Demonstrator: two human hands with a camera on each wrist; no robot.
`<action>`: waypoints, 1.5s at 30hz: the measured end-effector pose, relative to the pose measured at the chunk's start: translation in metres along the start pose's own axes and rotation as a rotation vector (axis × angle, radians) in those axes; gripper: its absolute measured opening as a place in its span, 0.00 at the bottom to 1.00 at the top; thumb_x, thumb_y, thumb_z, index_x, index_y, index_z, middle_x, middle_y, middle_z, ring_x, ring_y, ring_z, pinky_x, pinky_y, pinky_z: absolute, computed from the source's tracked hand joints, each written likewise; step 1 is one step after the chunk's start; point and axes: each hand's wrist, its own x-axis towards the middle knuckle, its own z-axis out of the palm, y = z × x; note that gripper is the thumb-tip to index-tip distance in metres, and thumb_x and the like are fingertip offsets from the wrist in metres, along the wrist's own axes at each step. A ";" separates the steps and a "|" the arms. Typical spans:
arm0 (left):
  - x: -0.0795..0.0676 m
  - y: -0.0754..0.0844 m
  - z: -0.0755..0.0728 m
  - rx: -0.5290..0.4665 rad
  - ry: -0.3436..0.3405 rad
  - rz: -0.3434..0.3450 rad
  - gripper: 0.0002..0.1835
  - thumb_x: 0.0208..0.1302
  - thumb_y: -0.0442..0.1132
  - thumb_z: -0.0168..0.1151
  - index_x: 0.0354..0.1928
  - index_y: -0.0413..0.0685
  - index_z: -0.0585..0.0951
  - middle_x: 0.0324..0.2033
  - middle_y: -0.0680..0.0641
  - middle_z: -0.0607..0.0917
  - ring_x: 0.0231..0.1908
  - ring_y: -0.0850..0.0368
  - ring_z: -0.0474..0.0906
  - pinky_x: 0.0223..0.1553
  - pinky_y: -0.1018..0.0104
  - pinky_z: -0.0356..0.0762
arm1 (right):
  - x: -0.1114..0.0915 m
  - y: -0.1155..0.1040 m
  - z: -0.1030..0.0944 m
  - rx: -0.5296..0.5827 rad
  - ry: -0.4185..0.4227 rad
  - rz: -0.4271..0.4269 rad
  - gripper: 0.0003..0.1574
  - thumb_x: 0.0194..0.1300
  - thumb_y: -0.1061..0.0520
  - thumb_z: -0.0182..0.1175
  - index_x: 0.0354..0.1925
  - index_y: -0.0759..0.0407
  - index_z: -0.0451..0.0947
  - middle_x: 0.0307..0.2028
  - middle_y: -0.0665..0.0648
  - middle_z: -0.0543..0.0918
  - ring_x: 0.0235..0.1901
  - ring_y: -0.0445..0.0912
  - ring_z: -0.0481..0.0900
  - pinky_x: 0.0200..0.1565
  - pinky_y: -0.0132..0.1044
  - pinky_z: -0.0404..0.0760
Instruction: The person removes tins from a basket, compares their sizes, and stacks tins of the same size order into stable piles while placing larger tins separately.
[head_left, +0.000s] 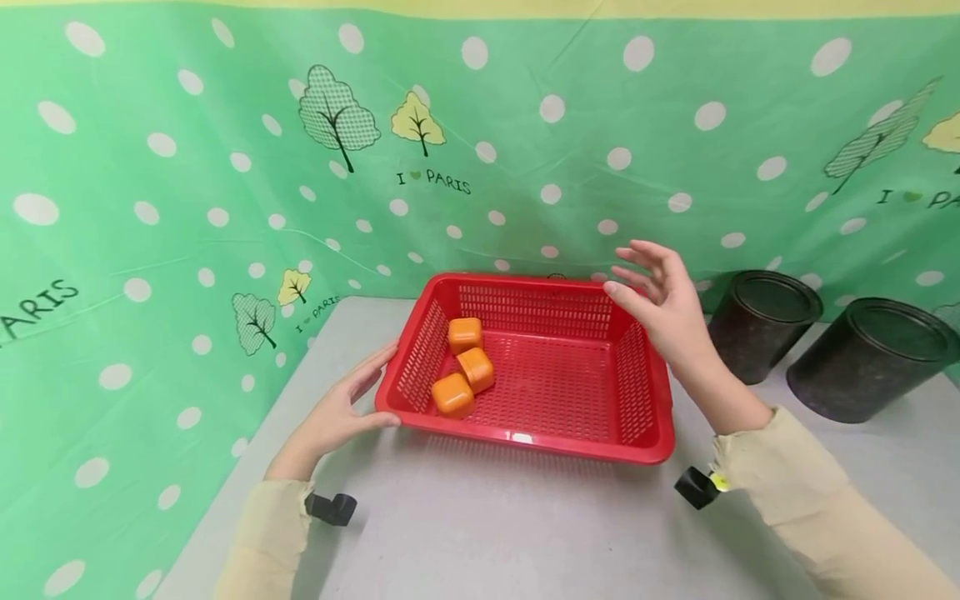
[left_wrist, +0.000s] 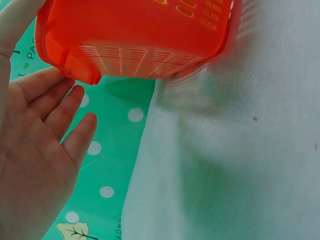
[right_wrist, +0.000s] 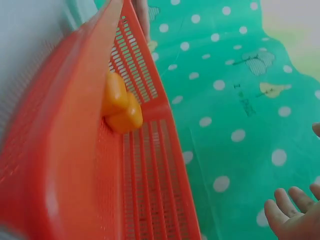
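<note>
I count 3 orange boxes (head_left: pixel 475 370) inside the red basket (head_left: pixel 570 445), toward its left end; this part looks done to me, but the handling of the basket seems unfinished. The left hand (head_left: pixel 339 417) touches its left end with extended fingers; the right hand (head_left: pixel 666 310) is relaxed, holding nothing. Whether the basket rests fully on the counter (head_left: pixel 480 525), I cannot tell well.

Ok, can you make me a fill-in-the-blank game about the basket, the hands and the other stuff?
1. The basket is coloured ____.
2. Inside it lie ____ orange blocks.
3. The hand touching the basket is the person's ____ one.
4. On the table stand ____ dark cans.

Missing words: red; three; left; two.
</note>
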 end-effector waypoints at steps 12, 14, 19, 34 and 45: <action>0.005 0.000 0.002 -0.012 -0.012 -0.004 0.53 0.53 0.38 0.77 0.78 0.57 0.58 0.78 0.53 0.56 0.78 0.51 0.51 0.75 0.67 0.59 | 0.027 0.005 0.033 0.139 -0.092 0.044 0.35 0.71 0.51 0.60 0.71 0.51 0.59 0.69 0.57 0.70 0.64 0.45 0.75 0.65 0.35 0.76; 0.005 0.002 0.002 -0.013 -0.014 -0.009 0.52 0.53 0.38 0.77 0.78 0.57 0.58 0.79 0.53 0.56 0.78 0.51 0.51 0.75 0.68 0.58 | 0.035 0.006 0.039 0.169 -0.118 0.047 0.35 0.71 0.52 0.60 0.71 0.52 0.59 0.68 0.58 0.70 0.62 0.44 0.77 0.66 0.37 0.76; 0.003 0.004 0.003 -0.025 -0.019 -0.016 0.52 0.52 0.38 0.77 0.77 0.55 0.59 0.78 0.52 0.57 0.78 0.50 0.51 0.73 0.76 0.58 | 0.058 0.013 0.056 0.255 -0.219 -0.017 0.35 0.71 0.57 0.58 0.72 0.58 0.58 0.68 0.63 0.70 0.62 0.46 0.77 0.62 0.33 0.80; 0.002 -0.001 0.010 -0.028 -0.027 0.044 0.52 0.51 0.35 0.77 0.77 0.53 0.59 0.78 0.51 0.57 0.77 0.59 0.53 0.74 0.75 0.58 | 0.059 0.059 0.098 0.261 -0.659 0.048 0.28 0.70 0.65 0.57 0.65 0.69 0.67 0.62 0.70 0.75 0.63 0.63 0.75 0.62 0.46 0.82; 0.001 -0.002 0.003 -0.037 -0.005 0.050 0.53 0.51 0.34 0.77 0.77 0.51 0.59 0.78 0.49 0.56 0.76 0.70 0.52 0.75 0.74 0.57 | 0.064 0.074 0.122 0.149 -0.897 0.039 0.25 0.67 0.67 0.59 0.62 0.72 0.70 0.62 0.75 0.74 0.63 0.65 0.74 0.65 0.40 0.79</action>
